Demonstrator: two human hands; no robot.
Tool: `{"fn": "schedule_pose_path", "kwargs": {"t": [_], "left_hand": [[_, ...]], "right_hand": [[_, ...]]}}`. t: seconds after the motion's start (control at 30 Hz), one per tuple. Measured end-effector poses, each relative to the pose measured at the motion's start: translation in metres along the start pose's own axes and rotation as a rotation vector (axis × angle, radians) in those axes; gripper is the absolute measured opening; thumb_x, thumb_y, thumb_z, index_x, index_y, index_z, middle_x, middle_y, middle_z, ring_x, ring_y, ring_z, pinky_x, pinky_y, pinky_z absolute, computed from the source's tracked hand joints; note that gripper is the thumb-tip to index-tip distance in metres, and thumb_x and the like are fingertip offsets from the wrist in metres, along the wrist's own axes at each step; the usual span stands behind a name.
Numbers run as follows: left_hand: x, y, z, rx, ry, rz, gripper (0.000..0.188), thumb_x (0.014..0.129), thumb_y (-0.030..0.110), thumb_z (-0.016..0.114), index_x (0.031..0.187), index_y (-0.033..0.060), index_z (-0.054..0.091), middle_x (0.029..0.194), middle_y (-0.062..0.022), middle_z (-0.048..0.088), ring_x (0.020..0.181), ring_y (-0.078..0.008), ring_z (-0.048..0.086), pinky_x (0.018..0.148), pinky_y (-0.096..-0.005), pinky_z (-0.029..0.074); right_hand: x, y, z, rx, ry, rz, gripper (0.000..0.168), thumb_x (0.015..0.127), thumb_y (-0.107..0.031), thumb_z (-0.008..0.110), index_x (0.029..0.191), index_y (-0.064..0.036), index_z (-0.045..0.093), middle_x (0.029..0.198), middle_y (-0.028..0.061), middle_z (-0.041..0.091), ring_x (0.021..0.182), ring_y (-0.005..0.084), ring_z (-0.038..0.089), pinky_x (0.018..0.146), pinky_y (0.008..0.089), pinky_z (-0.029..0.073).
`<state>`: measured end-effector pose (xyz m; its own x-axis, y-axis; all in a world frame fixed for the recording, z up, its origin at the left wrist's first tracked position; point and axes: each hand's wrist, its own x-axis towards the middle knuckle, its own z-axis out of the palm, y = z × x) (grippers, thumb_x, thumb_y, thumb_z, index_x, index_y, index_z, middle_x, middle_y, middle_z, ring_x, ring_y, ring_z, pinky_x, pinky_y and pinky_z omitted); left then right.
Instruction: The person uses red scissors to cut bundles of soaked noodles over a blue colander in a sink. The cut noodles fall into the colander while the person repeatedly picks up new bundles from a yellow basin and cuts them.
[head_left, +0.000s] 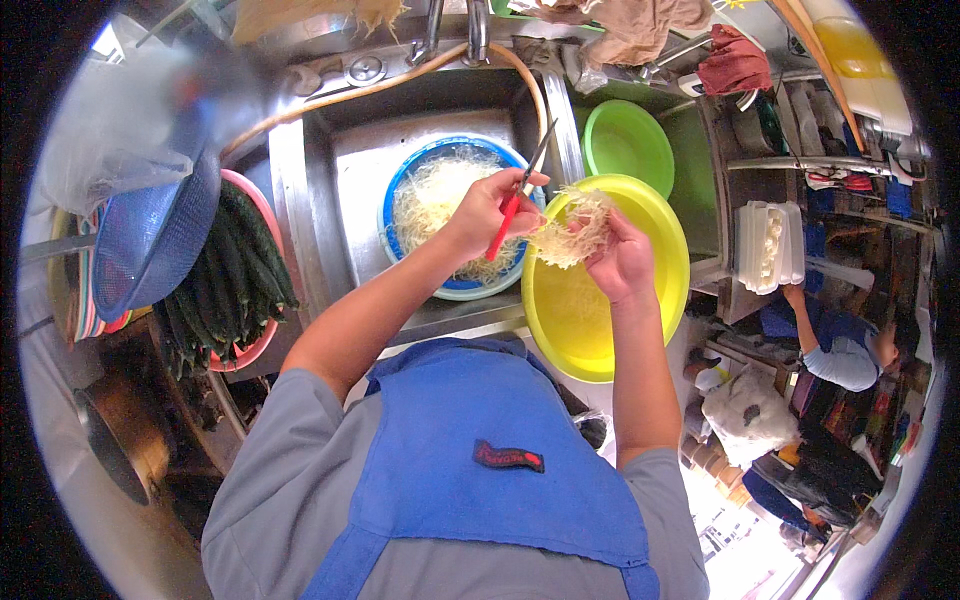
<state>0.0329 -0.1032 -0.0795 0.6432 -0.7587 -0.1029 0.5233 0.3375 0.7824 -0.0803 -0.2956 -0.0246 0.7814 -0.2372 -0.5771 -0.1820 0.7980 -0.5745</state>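
Observation:
My left hand (499, 210) grips a red-handled cutting tool (504, 232), its narrow dark blade pointing up and away. Across from it, my right hand (622, 251) holds a clump of pale, branching, seaweed-like strands (574, 229). The left fingertips are close to the clump's edge; whether they touch it I cannot tell. Beneath the right hand is a large yellow basin (667, 300), tilted, with a few pale bits showing at its bottom. More pale strands (439, 195) fill a blue basin (386, 240) in the steel sink, partly hidden by my left forearm.
A hose (337, 91) curves round the sink (375, 142). A green bowl (630, 146) sits in the right sink. Dark green cucumbers (225, 292) fill a pink tub (259, 349) at left, beside a blue mesh basket (150, 240). Another person (844, 360) works at far right.

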Motion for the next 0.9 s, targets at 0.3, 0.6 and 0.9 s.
{"fn": "schedule_pose_path", "kwargs": {"t": [0.3,0.6,0.9], "left_hand": [[-0.003,0.000,0.002,0.073,-0.007,-0.081,0.064,0.079,0.003,0.076,0.136,0.0073,0.047,0.099,-0.0099,0.071,0.077,-0.0136,0.067,0.056,-0.0234,0.047],[-0.002,0.005,0.014,0.135,-0.010,-0.158,0.051,0.085,0.011,0.073,0.130,0.0071,0.049,0.106,-0.0116,0.071,0.080,-0.0133,0.067,0.055,-0.0238,0.047],[0.069,-0.013,0.073,1.269,-0.214,0.057,0.031,0.084,0.022,0.065,0.110,0.0062,0.063,0.091,-0.0199,0.068,0.086,-0.0396,0.065,0.073,-0.0472,0.051]], "right_hand": [[-0.004,0.001,-0.008,0.056,-0.006,0.005,0.039,0.103,-0.027,0.038,0.128,0.000,0.050,0.115,0.0195,0.063,0.101,0.0352,0.063,0.095,0.0495,0.050],[-0.012,-0.004,-0.027,0.102,-0.052,-0.002,0.039,0.103,-0.027,0.037,0.129,-0.001,0.049,0.113,0.0187,0.063,0.100,0.0347,0.064,0.095,0.0484,0.050],[-0.022,0.020,-0.121,0.131,0.193,-0.107,0.031,0.100,-0.021,0.047,0.123,-0.002,0.055,0.106,0.0129,0.067,0.094,0.0266,0.066,0.075,0.0377,0.054]]}}
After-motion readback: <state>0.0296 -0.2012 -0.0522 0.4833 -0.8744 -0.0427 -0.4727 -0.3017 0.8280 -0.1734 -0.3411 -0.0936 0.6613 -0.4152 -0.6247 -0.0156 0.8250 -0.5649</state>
